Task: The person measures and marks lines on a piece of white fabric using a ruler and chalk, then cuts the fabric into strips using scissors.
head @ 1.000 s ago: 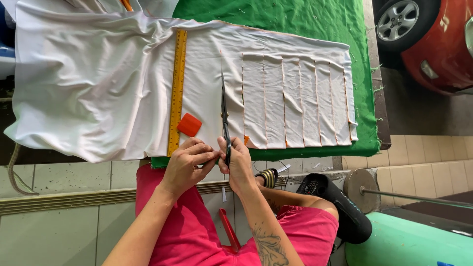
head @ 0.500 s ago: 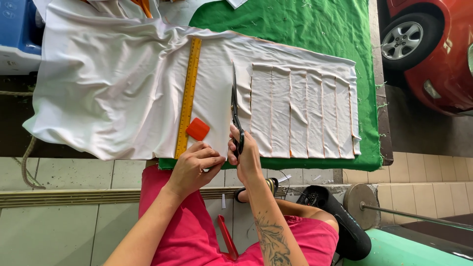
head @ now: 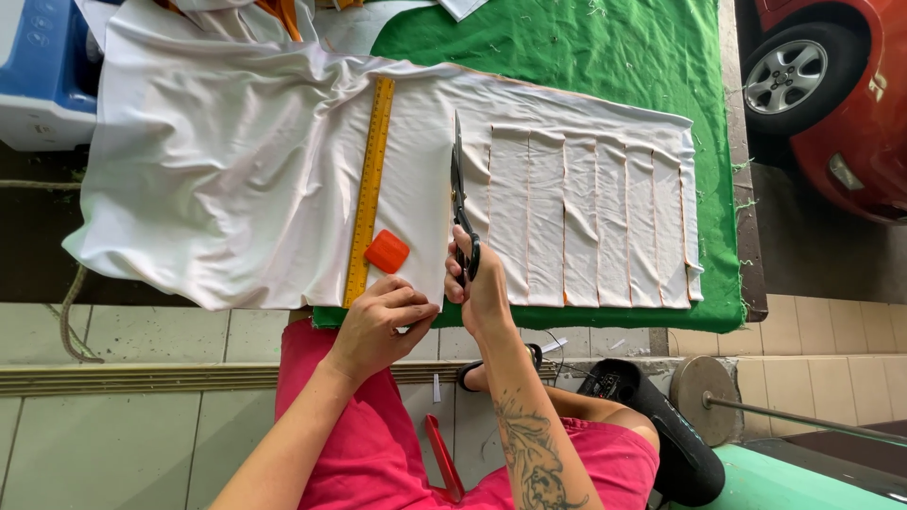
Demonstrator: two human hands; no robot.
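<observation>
— Head view is showing the right hand (head: 480, 283) gripping black-handled scissors (head: 461, 203), fingers closed through the loops. What is changing compared with a second back?

— The blades are reaching farther up the white cloth (head: 246, 189) now, the tip getting close to the cloth's far edge, so the cut is running nearly the whole width of the piece. That means another strip is almost coming free beside the row of cut strips (head: 595, 222) lying toward the right edge of the green table cover (head: 567, 47).

— And the left hand (head: 383, 316)?

— It is curled over the near edge of the cloth, fingers pinching the fabric just left of the cut line and holding it taut; it is staying put at the near edge of the table while the scissors are advancing.

— Anything else close by?

— A yellow ruler (head: 368, 194) is lying along the cloth, left of the cut, with an orange chalk piece (head: 387, 251) just beside its near end, neither one being touched
</observation>
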